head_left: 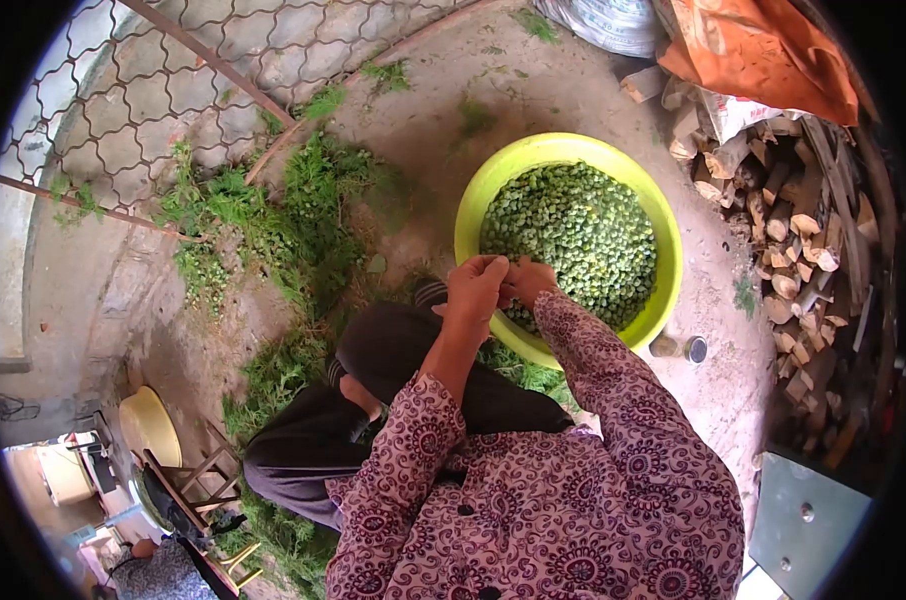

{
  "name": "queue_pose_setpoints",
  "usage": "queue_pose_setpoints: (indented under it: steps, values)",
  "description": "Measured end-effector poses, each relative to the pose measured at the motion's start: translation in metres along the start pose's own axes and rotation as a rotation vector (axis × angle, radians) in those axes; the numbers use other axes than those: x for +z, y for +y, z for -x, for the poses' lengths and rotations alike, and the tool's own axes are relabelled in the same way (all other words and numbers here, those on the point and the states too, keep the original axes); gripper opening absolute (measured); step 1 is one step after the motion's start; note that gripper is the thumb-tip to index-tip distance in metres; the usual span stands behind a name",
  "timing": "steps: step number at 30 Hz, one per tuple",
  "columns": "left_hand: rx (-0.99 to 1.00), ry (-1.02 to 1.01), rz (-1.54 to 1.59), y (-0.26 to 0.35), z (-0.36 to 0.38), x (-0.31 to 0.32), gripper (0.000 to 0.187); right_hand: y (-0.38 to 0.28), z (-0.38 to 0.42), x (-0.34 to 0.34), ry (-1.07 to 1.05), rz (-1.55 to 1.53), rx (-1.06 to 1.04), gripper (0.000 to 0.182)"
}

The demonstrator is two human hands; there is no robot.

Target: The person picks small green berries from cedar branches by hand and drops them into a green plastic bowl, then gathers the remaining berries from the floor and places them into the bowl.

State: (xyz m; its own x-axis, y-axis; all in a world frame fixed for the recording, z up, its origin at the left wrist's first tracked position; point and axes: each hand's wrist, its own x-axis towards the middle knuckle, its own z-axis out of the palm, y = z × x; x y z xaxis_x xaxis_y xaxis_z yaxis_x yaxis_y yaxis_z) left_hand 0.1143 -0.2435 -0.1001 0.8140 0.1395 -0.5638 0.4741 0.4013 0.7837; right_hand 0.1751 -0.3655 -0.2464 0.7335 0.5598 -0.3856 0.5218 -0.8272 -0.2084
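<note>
A yellow-green plastic basin [670,262] stands on the ground in front of me, filled with small round green pieces [583,225] that look like berries or little cones. Over its near left rim, my left hand [475,287] is closed, thumb and fingertips pinched together. My right hand [529,282] meets it at the fingertips, also closed, with its fingers curled. Whatever lies between the two pinches is too small or hidden to name. Feathery green sprigs [323,190] lie left of the basin, some bearing similar green pieces.
Split firewood [788,250] is stacked on the right under an orange sack [763,50]. A small jar [695,349] lies beside the basin. Wire mesh in a rusty frame [213,60] leans at upper left. A yellow tub [151,427] and a wooden chair [198,480] stand at lower left.
</note>
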Motion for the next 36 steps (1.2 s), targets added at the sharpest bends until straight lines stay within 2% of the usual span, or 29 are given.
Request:
queue_pose_setpoints:
  steps: [2, 3, 4, 7, 8, 10, 14, 16, 20, 22, 23, 25, 26, 28, 29, 32, 36]
  values:
    - [-0.006, 0.010, 0.002, 0.000, 0.001, 0.001, 0.021, 0.002, 0.007, 0.000, 0.151, -0.205, 0.160, 0.021]
    - [-0.006, 0.008, 0.004, 0.001, 0.001, 0.001, 0.021, 0.009, 0.000, 0.009, 0.153, -0.402, 0.256, 0.018]
    - [-0.005, 0.006, 0.003, 0.001, 0.001, 0.001, 0.021, 0.013, 0.006, 0.007, 0.153, -0.400, 0.258, 0.018]
    - [0.000, -0.012, 0.001, 0.001, 0.000, 0.002, 0.021, 0.015, 0.025, 0.004, 0.202, -0.450, 0.067, 0.019]
    - [0.005, -0.023, -0.001, 0.001, -0.001, 0.003, 0.021, 0.014, 0.024, 0.013, 0.204, -0.448, 0.073, 0.019]
    - [0.003, -0.026, -0.009, 0.000, -0.002, 0.007, 0.022, 0.009, 0.015, 0.039, 0.100, -0.545, -0.027, 0.018]
    - [0.014, -0.027, -0.024, 0.001, 0.001, 0.007, 0.022, -0.009, 0.006, 0.063, 0.063, -0.517, 0.102, 0.018]
    - [0.017, -0.011, -0.032, 0.001, 0.002, 0.006, 0.022, -0.012, 0.003, 0.074, 0.140, -0.327, 0.076, 0.019]
    - [-0.004, -0.003, -0.012, 0.002, 0.003, 0.000, 0.023, -0.006, 0.028, 0.022, 0.106, -0.322, 0.141, 0.018]
    - [0.006, -0.009, -0.004, 0.002, 0.003, 0.002, 0.022, 0.024, 0.036, 0.017, 0.131, -0.448, 0.053, 0.030]
    - [0.013, -0.011, 0.000, 0.001, 0.004, 0.003, 0.022, 0.028, 0.045, 0.005, 0.132, -0.444, 0.060, 0.030]
    - [0.006, -0.034, -0.052, 0.001, 0.004, 0.008, 0.023, 0.034, 0.067, -0.024, 0.027, -1.271, 0.315, 0.026]
    - [0.002, -0.049, -0.107, 0.001, 0.003, 0.010, 0.024, 0.035, 0.074, -0.033, 0.038, -1.269, 0.318, 0.026]
    - [0.024, -0.100, -0.223, -0.006, 0.000, 0.014, 0.027, 0.034, 0.090, -0.047, 0.051, -1.701, 0.240, 0.021]
    - [0.042, -0.142, -0.338, -0.009, -0.001, 0.016, 0.030, 0.030, 0.097, -0.055, 0.066, -1.820, 0.207, 0.016]
    - [0.021, -0.216, -0.394, -0.015, 0.001, 0.024, 0.033, 0.019, 0.112, -0.072, 0.082, -1.997, 0.080, 0.015]
    - [-0.059, -0.316, -0.273, -0.015, -0.001, 0.023, 0.032, 0.009, 0.120, -0.084, 0.098, -2.082, 0.051, 0.014]
